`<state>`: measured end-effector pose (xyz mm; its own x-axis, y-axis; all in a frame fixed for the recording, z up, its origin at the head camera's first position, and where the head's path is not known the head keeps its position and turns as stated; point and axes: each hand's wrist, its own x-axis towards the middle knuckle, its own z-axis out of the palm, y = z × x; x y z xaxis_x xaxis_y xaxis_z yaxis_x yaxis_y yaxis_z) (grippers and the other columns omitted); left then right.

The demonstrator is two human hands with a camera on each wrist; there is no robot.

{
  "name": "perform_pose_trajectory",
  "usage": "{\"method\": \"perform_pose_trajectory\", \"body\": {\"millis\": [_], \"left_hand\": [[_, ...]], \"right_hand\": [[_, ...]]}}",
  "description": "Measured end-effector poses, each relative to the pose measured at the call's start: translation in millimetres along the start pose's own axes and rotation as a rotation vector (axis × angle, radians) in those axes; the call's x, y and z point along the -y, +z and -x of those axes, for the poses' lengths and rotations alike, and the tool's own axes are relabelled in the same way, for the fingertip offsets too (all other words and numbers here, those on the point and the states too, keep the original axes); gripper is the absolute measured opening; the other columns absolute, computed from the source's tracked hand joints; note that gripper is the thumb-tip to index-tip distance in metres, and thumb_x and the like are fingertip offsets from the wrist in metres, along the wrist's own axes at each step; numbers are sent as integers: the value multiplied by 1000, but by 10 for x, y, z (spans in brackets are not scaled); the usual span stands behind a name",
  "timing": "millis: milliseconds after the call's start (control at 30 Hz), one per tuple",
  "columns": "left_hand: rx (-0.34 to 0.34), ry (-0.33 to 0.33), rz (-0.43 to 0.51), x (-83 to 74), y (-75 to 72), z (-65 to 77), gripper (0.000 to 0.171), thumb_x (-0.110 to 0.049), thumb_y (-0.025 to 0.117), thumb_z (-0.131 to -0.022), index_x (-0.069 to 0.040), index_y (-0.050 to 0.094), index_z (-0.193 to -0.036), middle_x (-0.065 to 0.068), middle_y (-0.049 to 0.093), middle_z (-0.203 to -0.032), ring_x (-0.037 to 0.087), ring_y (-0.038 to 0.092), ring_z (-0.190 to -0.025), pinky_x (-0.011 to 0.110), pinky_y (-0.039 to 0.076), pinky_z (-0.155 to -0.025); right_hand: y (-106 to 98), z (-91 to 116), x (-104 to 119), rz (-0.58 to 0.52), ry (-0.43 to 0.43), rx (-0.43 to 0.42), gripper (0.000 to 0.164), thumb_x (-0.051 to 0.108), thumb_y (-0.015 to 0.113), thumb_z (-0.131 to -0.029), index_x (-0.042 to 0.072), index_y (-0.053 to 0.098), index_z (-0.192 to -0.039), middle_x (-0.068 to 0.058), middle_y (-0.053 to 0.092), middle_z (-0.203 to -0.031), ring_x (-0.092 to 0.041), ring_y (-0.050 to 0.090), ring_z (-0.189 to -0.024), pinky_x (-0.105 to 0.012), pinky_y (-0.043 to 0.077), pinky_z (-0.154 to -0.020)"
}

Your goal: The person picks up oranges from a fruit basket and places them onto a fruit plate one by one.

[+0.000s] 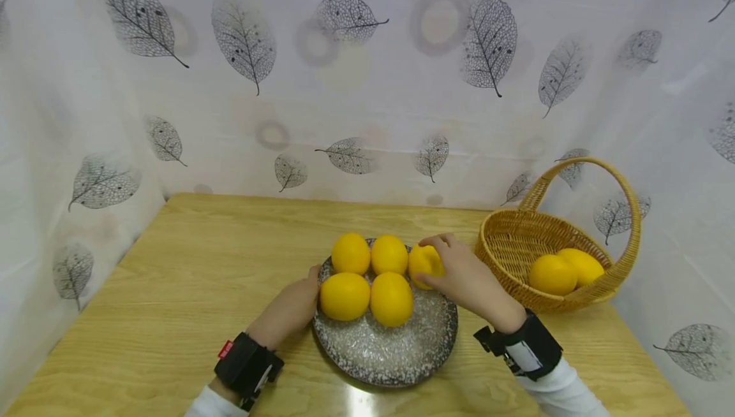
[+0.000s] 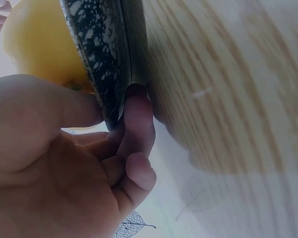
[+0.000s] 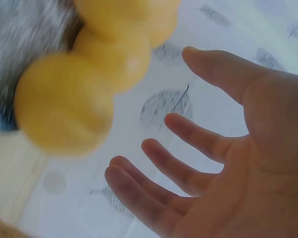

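Observation:
A round speckled grey plate (image 1: pixel 396 353) bears several yellow-orange oranges (image 1: pixel 344 296), grouped toward its far side. At its left edge my left hand (image 1: pixel 289 308) grips the rim; the left wrist view shows the thumb above the dark speckled rim (image 2: pixel 97 49) and curled fingers beneath it. My right hand (image 1: pixel 462 273) reaches over the plate's far right edge, thumb and fingers spread around the rightmost orange (image 1: pixel 423 265). In the right wrist view a gap shows between the extended fingers (image 3: pixel 164 158) and the nearest orange (image 3: pixel 64 106), and the palm holds nothing.
A wicker basket (image 1: pixel 505 245) with a tall arched handle stands right of the plate on the wooden table (image 1: pixel 218 245). Two oranges (image 1: pixel 552 275) lie inside it. A white curtain (image 1: pixel 367 104) with leaf prints hangs behind the table and at both sides.

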<state>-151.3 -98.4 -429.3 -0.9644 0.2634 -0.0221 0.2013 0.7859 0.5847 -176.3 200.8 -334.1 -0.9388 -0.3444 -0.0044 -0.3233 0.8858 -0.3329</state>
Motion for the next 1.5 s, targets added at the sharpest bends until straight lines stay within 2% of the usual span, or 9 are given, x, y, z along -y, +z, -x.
{"method": "perform_pose_trajectory", "body": {"millis": [133, 300, 467, 633, 833, 1100, 1200, 1400, 1500], "left_hand": [[-11, 7, -10, 8, 3, -1, 43, -5, 40, -107, 10, 38, -147, 30, 69, -121, 41, 69, -110, 53, 57, -96], [-14, 7, -19, 13, -5, -1, 43, -6, 40, -107, 10, 38, -147, 28, 71, -118, 40, 70, -108, 52, 57, -93], [-10, 2, -38, 24, 4, -8, 42, -6, 40, -107, 11, 37, -146, 28, 72, -114, 39, 71, -105, 51, 58, -91], [3, -17, -23, 8, -10, 2, 43, -7, 38, -108, 10, 37, -148, 29, 70, -120, 41, 70, -109, 53, 57, -95], [15, -36, 5, -18, -27, 26, 42, -8, 37, -108, 9, 37, -147, 29, 69, -122, 41, 69, -111, 54, 56, -97], [8, -21, -10, -4, -7, 21, 44, -7, 39, -108, 10, 36, -148, 29, 70, -120, 41, 70, -110, 53, 56, -96], [4, -16, -14, 2, -4, 15, 44, -6, 39, -107, 11, 35, -148, 30, 70, -119, 41, 70, -110, 53, 56, -96], [6, -14, 4, -8, -15, 21, 45, -6, 39, -107, 10, 35, -148, 29, 70, -117, 40, 70, -108, 53, 57, -95], [7, -19, 8, -18, -20, 23, 45, -6, 39, -107, 10, 35, -149, 28, 71, -115, 39, 71, -105, 53, 57, -93]], "right_hand": [[-164, -45, -218, 24, 26, -28, 59, 33, 71, -96, 7, 50, -145, -28, 49, -145, -47, 53, -127, -62, 49, -100], [-351, -141, -582, 55, 79, -67, 64, 31, 69, -96, 1, 45, -147, -34, 45, -144, -53, 50, -124, -66, 47, -99], [-461, -192, -953, 96, 144, -101, 66, 31, 68, -96, -5, 44, -146, -41, 38, -145, -63, 35, -131, -72, 38, -105], [-470, -192, -1297, 140, 204, -104, 74, 32, 69, -95, -9, 38, -148, -49, 30, -145, -71, 26, -131, -79, 34, -102], [-374, -120, -1589, 146, 293, -122, 75, 32, 69, -93, -12, 37, -146, -49, 25, -147, -71, 24, -131, -82, 28, -101], [-337, 6, -1702, 267, 416, -192, 78, 27, 74, -90, -17, 37, -142, -51, 29, -141, -70, 27, -128, -79, 29, -104], [-351, 39, -1728, 261, 461, -162, 78, 29, 71, -92, -19, 35, -143, -52, 26, -142, -70, 25, -129, -79, 28, -105], [-362, 82, -1785, 220, 590, -15, 78, 34, 64, -95, -22, 34, -139, -55, 24, -139, -73, 26, -128, -79, 42, -90], [-352, 80, -1805, 192, 620, 50, 82, 36, 65, -93, -22, 33, -141, -56, 22, -140, -75, 25, -127, -79, 43, -89]]}}
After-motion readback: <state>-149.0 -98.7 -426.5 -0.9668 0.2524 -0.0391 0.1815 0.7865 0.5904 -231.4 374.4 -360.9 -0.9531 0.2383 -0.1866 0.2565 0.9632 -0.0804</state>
